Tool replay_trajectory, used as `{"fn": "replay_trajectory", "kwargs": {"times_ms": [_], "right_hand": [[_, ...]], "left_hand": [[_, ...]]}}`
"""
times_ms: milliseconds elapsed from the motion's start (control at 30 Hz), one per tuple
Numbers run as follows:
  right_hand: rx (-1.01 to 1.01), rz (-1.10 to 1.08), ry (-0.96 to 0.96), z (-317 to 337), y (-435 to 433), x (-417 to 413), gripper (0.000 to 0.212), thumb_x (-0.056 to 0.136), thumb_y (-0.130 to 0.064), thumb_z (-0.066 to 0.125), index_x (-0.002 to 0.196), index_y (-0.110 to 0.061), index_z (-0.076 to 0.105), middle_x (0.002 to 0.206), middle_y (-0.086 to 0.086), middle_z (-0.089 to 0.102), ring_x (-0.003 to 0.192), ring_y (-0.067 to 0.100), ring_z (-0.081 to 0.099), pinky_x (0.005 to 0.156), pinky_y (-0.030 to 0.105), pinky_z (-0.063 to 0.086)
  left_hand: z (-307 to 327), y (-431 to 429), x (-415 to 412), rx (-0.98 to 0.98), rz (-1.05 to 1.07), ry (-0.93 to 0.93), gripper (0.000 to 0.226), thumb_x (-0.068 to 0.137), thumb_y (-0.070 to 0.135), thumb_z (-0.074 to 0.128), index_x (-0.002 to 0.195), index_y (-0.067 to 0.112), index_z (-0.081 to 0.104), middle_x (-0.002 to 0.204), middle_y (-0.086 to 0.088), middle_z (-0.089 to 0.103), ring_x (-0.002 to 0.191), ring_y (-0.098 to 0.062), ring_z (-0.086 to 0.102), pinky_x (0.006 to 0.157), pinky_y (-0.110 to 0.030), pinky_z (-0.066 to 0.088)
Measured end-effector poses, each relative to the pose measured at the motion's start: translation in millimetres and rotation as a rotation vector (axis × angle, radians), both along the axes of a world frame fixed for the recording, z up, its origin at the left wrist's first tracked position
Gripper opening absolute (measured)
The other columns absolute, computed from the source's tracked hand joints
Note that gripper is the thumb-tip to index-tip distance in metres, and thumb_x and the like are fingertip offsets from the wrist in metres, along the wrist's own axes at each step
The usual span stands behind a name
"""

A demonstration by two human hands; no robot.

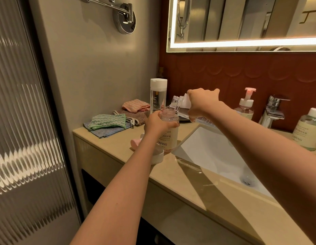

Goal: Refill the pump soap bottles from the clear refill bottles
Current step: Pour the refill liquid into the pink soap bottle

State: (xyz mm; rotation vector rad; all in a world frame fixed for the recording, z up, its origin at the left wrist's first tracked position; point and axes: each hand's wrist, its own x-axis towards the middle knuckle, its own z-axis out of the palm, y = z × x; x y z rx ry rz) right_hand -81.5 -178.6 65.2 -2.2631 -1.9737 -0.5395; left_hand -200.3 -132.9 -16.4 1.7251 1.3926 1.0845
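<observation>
Beige stone vanity counter (107,144) with inset white sink (215,152). Folded cloths (107,123) at 10 o'clock; white round cap (158,156) at centre; two pump bottles (245,105) at 2 o'clock.

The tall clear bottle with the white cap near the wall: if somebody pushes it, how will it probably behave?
The tall clear bottle stands upright and is narrow for its height, so a push near its white cap would probably tip it. Its walls look smooth and rigid, so it may slide on the counter and feel slippery in wet fingers. How full it is cannot be told.
</observation>
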Motion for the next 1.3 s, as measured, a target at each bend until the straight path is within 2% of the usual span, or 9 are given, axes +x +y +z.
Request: {"fn": "replay_trajectory", "kwargs": {"times_ms": [400, 633, 800, 1000, 1167, 1300], "right_hand": [[0.003, -0.006, -0.016, -0.3, 0.9, -0.2, 0.052, 0.068, -0.020, 0.076, 0.114, -0.015, 0.052, 0.091, 0.001, 0.051, 0.097, 0.026, 0.057, 0.093, 0.044, 0.031], [0.008, -0.008, -0.032, -0.7, 3.1, 0.7, 0.052, 0.070, -0.021, 0.076, 0.116, -0.016, 0.052, 0.096, 0.002, 0.054, 0.098, 0.026, 0.057, 0.093, 0.043, 0.032], [0.031, -0.001, -0.019, -2.8, 8.1, 2.5, 0.044, 0.076, -0.032, 0.073, 0.113, -0.018, 0.053, 0.089, -0.001, 0.051, 0.091, 0.023, 0.056, 0.091, 0.042, 0.032], [0.026, -0.003, -0.027, -2.5, 5.5, 2.4, 0.044, 0.074, -0.028, 0.074, 0.110, -0.017, 0.052, 0.092, -0.001, 0.055, 0.093, 0.025, 0.057, 0.091, 0.044, 0.032], [0.008, 0.011, -0.004, -0.7, 1.8, 0.4, 0.047, 0.075, -0.021, 0.071, 0.117, -0.014, 0.051, 0.100, 0.003, 0.056, 0.100, 0.026, 0.056, 0.095, 0.045, 0.030], [0.000, -0.004, -0.009, -1.2, 3.1, -0.2, 0.050, 0.072, -0.021, 0.075, 0.116, -0.016, 0.051, 0.094, 0.001, 0.052, 0.100, 0.025, 0.056, 0.095, 0.045, 0.030]], "left_hand": [[0.9, -2.0, -0.2, 0.007, 0.005, 0.003, 0.083, 0.072, 0.036, 0.078, 0.140, 0.012, 0.037, 0.141, -0.005, 0.045, 0.129, -0.025, 0.040, 0.101, -0.041, 0.038], [0.5, -1.6, -0.1, -0.007, 0.002, -0.021, 0.084, 0.071, 0.035, 0.078, 0.141, 0.012, 0.037, 0.139, -0.005, 0.046, 0.129, -0.026, 0.039, 0.103, -0.044, 0.038], [0.5, -1.8, -0.4, -0.012, -0.003, -0.028, 0.083, 0.072, 0.034, 0.078, 0.141, 0.012, 0.036, 0.140, -0.006, 0.045, 0.129, -0.027, 0.039, 0.103, -0.045, 0.037], [0.3, -1.4, -0.3, -0.010, -0.004, -0.021, 0.082, 0.072, 0.035, 0.078, 0.140, 0.012, 0.038, 0.140, -0.005, 0.046, 0.129, -0.026, 0.039, 0.102, -0.043, 0.038], [-0.1, -1.3, -0.4, -0.009, 0.002, -0.023, 0.081, 0.072, 0.035, 0.078, 0.139, 0.012, 0.039, 0.138, -0.005, 0.048, 0.127, -0.026, 0.041, 0.101, -0.045, 0.039], [-0.3, -1.6, -0.1, -0.011, 0.001, -0.017, 0.080, 0.072, 0.035, 0.078, 0.139, 0.013, 0.040, 0.138, -0.005, 0.048, 0.126, -0.027, 0.042, 0.100, -0.044, 0.040]]}}
